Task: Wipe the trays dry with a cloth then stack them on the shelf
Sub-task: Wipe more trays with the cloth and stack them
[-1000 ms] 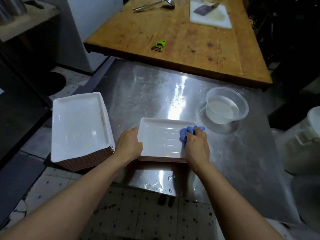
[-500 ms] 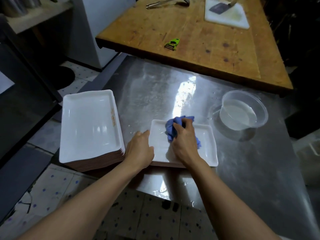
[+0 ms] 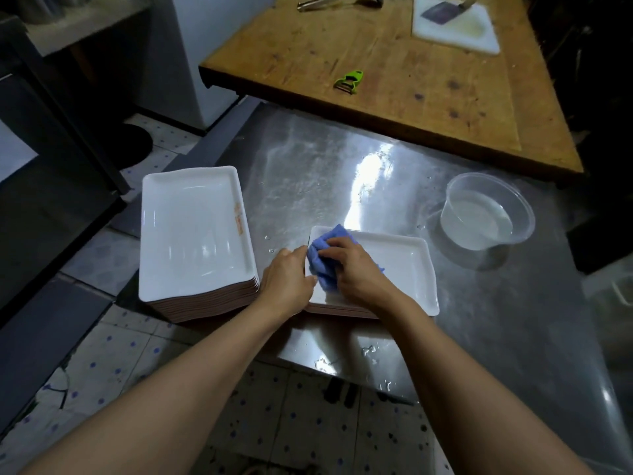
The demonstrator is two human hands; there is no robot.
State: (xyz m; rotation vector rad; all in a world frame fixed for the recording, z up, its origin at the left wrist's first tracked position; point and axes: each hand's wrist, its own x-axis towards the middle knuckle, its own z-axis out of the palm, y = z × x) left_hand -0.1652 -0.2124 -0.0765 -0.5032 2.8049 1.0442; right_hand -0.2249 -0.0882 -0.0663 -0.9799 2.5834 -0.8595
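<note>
- Trays are what matters: a white rectangular plastic tray lies on the wet stainless-steel worktop, topping a short pile close to the worktop's near edge; a much taller stack of the same white trays stands just beside it, on the left.
- Risk, as I judge it: the tall stack sits at the worktop's left corner and looks to overhang the edge. A knock from the left forearm could tip it onto the tiled floor.
- Risk: water droplets lie on the worktop near the tray. A dried tray set down or dragged there could pick up moisture again on its underside.
- Risk: the clear round plastic tub of water stands near the tray on its right side; a wide wiping stroke could bump it and splash the trays.
- Risk: wiping pressure near the tray's left end could slide it if the bracing grip slackens.
- Left hand: curled over the tray's left rim, gripping it to steady it; the fingertips are partly hidden.
- Right hand: fingers bunched around a crumpled blue cloth, pressing it onto the tray's left end, touching the left hand or nearly so.
</note>
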